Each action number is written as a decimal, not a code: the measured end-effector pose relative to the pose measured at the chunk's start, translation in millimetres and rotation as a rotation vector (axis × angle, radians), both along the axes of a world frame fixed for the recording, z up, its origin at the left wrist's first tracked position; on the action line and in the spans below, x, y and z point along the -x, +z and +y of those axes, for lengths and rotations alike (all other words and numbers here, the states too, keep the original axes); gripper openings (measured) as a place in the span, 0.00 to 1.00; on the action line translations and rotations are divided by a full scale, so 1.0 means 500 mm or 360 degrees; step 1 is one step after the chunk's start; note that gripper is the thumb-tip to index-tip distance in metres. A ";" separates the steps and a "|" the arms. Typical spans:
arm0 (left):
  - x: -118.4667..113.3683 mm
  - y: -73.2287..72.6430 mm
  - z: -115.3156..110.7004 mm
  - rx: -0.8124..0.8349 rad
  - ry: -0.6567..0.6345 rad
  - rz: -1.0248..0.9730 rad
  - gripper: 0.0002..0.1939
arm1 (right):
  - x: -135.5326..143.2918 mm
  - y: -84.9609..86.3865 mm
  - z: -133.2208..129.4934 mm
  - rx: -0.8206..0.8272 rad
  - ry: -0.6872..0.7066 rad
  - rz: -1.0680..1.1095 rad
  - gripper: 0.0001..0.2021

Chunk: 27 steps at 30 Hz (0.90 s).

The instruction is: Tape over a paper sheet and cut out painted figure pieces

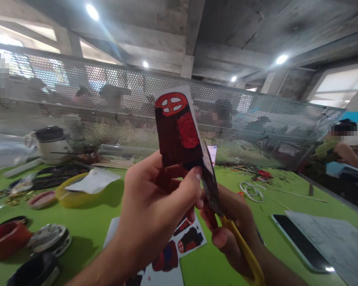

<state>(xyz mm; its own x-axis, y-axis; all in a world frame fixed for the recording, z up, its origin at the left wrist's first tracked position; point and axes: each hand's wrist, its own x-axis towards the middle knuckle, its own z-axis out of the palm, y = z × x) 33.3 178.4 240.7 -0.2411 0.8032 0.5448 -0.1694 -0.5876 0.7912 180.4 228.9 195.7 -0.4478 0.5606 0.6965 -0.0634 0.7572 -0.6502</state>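
Observation:
My left hand (161, 206) pinches the lower end of a paper cutout (174, 127) printed in dark brown and red, with an orange-red wheel shape near its top. Yellow-handled scissors (213, 186) are gripped in my right hand (235, 214). Their blades point upward and lie along the paper's right edge, close to my left thumb. Below both hands, a white sheet (193, 242) with similar red, black and blue printed shapes rests on the green table. My left hand and forearm hide part of that sheet.
On the green table (98, 230), a yellow dish (74, 194) bears white paper; bowls (8, 236) stand at left near a kettle (52, 141). A phone (301, 242) lies at right beside a coiled white cord (252, 191). A perforated screen (131, 107) runs behind; a person (337, 151) sits far right.

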 end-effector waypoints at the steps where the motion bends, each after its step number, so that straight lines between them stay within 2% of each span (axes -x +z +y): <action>1: 0.000 0.000 -0.001 0.0001 -0.0005 -0.0013 0.06 | 0.000 0.000 -0.001 0.0007 0.0005 0.0007 0.29; 10: 0.002 0.000 0.001 0.0032 -0.0027 -0.0009 0.05 | -0.001 0.004 -0.005 -0.0031 -0.0072 -0.0037 0.29; 27: 0.003 0.001 0.003 0.0038 -0.0035 0.0006 0.08 | 0.002 0.000 -0.004 -0.0022 -0.0060 -0.0028 0.28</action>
<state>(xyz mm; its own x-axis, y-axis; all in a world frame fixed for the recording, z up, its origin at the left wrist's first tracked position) 32.0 179.7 241.1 -0.2214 0.8209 0.5265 -0.1790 -0.5649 0.8055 179.2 226.8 195.6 -0.4390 0.5678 0.6963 -0.0233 0.7675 -0.6406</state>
